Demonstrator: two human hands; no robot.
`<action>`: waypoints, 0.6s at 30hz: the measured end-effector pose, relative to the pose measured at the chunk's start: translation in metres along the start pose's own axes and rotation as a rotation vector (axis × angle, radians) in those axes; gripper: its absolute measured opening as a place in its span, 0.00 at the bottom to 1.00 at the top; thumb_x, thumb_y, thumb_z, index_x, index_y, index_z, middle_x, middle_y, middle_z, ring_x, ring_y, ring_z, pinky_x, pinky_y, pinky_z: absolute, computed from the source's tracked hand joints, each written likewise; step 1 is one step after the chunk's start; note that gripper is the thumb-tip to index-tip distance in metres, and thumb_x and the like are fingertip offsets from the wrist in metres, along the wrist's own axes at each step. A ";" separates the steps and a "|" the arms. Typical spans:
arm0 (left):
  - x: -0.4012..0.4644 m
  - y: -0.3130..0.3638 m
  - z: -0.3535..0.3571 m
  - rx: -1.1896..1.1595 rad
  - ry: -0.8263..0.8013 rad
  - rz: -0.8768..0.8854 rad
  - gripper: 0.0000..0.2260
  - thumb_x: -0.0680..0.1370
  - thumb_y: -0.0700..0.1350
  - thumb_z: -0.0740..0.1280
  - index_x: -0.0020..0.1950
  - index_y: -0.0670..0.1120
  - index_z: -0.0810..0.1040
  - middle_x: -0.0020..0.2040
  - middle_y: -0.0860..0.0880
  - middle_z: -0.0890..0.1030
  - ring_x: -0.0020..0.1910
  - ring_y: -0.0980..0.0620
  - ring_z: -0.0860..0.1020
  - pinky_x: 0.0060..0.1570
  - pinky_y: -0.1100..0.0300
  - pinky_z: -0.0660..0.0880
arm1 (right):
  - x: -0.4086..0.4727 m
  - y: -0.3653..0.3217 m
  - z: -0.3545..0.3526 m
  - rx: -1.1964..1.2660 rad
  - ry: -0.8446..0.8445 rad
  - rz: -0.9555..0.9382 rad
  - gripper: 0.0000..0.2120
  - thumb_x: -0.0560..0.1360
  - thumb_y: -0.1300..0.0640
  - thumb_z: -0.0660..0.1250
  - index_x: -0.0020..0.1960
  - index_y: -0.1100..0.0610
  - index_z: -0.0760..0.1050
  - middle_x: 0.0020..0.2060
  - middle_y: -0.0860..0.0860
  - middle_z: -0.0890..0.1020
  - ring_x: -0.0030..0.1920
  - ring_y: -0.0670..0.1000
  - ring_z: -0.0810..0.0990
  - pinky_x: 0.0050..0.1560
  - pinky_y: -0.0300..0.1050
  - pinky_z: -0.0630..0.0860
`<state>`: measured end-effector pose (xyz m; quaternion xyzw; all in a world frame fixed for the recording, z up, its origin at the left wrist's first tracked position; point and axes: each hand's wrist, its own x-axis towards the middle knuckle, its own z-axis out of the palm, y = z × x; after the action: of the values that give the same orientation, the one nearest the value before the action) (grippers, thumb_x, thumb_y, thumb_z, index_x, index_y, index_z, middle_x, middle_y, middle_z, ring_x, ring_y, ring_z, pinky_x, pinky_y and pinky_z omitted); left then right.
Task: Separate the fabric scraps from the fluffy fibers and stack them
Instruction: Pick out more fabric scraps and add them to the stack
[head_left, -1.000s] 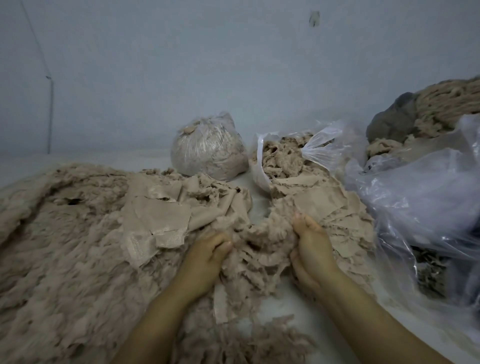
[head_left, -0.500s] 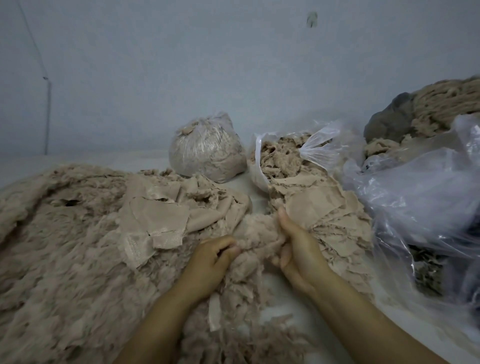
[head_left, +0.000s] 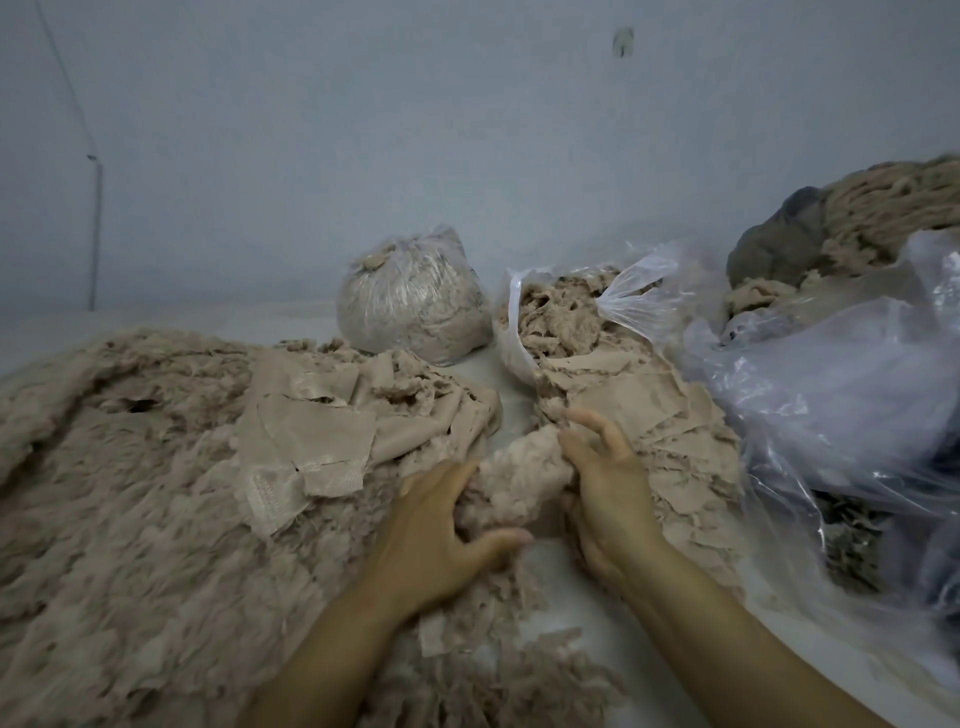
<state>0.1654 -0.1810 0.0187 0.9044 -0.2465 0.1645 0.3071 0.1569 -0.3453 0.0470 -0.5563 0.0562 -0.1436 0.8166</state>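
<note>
low in the middle of the frame, the left hand (head_left: 431, 535) curls its fingers and thumb round one end of a clump of fluffy fibers (head_left: 514, 483); the right hand (head_left: 605, 488) grasps the other end, its upper fingers loosely spread. at the left a broad fiber heap (head_left: 119, 499) spreads out, with flat fabric scraps (head_left: 311, 436) lying on it just above the left hand. more scraps (head_left: 670, 410) are piled right of the right hand. behind them an open plastic bag (head_left: 571, 317) holds fibers; a tied bag (head_left: 413, 301) stands beside it at centre. crumpled clear plastic (head_left: 852, 395) fills the right edge.
</note>
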 end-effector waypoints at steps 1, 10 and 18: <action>0.000 0.002 0.003 -0.036 0.009 -0.016 0.23 0.71 0.63 0.68 0.62 0.56 0.71 0.52 0.61 0.73 0.50 0.67 0.70 0.53 0.63 0.68 | 0.000 -0.001 0.001 0.009 -0.069 0.040 0.11 0.79 0.66 0.58 0.53 0.57 0.77 0.36 0.53 0.82 0.35 0.51 0.79 0.33 0.46 0.78; 0.002 0.004 0.000 -0.548 0.032 -0.236 0.06 0.82 0.43 0.57 0.52 0.50 0.73 0.45 0.52 0.79 0.44 0.55 0.77 0.46 0.60 0.74 | 0.000 -0.003 -0.012 -0.563 -0.385 -0.164 0.16 0.70 0.72 0.70 0.48 0.51 0.79 0.39 0.50 0.85 0.39 0.45 0.80 0.47 0.43 0.79; 0.003 0.004 0.003 -0.491 0.016 -0.143 0.20 0.77 0.58 0.52 0.44 0.43 0.73 0.40 0.50 0.76 0.37 0.60 0.72 0.40 0.69 0.69 | -0.002 0.009 -0.001 -0.305 -0.207 -0.272 0.16 0.77 0.65 0.65 0.36 0.49 0.79 0.33 0.47 0.80 0.34 0.45 0.78 0.37 0.38 0.75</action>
<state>0.1662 -0.1862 0.0193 0.8166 -0.2120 0.0848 0.5302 0.1557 -0.3426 0.0385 -0.6875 -0.0826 -0.1844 0.6975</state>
